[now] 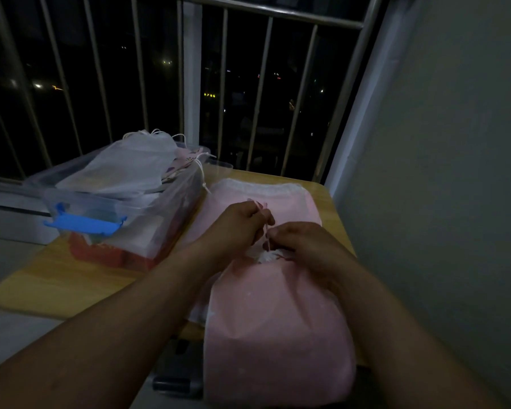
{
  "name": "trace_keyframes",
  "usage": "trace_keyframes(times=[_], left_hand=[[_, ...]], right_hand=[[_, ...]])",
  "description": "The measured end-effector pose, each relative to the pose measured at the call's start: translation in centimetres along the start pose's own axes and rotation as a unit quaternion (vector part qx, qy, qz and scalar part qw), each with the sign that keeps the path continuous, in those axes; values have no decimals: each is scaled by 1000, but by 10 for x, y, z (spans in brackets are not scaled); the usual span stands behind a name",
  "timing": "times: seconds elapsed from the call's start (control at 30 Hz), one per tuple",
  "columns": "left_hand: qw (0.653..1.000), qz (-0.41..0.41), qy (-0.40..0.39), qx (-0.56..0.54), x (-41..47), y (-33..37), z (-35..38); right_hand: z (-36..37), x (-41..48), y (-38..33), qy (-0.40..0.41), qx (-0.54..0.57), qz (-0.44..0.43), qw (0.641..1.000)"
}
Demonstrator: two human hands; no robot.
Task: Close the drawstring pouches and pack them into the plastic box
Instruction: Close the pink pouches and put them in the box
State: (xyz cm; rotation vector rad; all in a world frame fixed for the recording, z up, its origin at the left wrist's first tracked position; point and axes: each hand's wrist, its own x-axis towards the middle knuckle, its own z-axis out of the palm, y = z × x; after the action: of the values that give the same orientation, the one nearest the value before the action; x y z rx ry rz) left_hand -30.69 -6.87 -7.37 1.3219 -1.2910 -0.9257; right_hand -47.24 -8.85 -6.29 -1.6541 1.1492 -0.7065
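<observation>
Both left hand and right hand pinch the pink pouch's drawstring beside the plastic box.

Head view — forward-down, near table

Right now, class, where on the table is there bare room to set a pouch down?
Free: the table's near-left corner, between plastic box and left forearm. Crowded: the right side, under the flat pouch and the gathered pouch; the box is heaped.
</observation>
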Motion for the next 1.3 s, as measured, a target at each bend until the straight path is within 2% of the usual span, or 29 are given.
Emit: trace_keyframes(times=[0.13,0.27,0.33,0.43,0.57,0.8,0.9,1.0,1.07,1.17,1.23,1.3], left_hand=[[999,27,10,16,-3,0,7],[994,25,101,16,-1,-7,5],[990,32,137,13,0,-9,3],[987,48,142,-52,-1,1,0],[979,28,65,-190,3,16,0],[978,8,26,-205,6,10,2],[992,1,-13,-123,4,13,2],[999,24,-25,37,2,9,3],[982,60,-16,178,2,2,-1],[931,90,-22,352,-6,-4,-3],[908,104,-26,405,-11,-6,-1],[903,101,-40,416,-13,-8,0]], right_hand=[[5,-2,5,5,20,-1,1000],[6,5,15,-6,195,44,980],[8,7,15,3,239,65,969],[12,5,10,7,130,40,991],[16,0,0,-11,10,-6,1000],[19,-3,-4,-59,-61,-50,995],[17,-3,-5,-55,-58,-55,995],[10,0,0,-20,4,-20,1000],[5,0,2,10,11,-2,1000],[0,-1,3,45,17,15,999],[1,0,3,52,26,29,998],[2,1,6,60,49,50,996]])
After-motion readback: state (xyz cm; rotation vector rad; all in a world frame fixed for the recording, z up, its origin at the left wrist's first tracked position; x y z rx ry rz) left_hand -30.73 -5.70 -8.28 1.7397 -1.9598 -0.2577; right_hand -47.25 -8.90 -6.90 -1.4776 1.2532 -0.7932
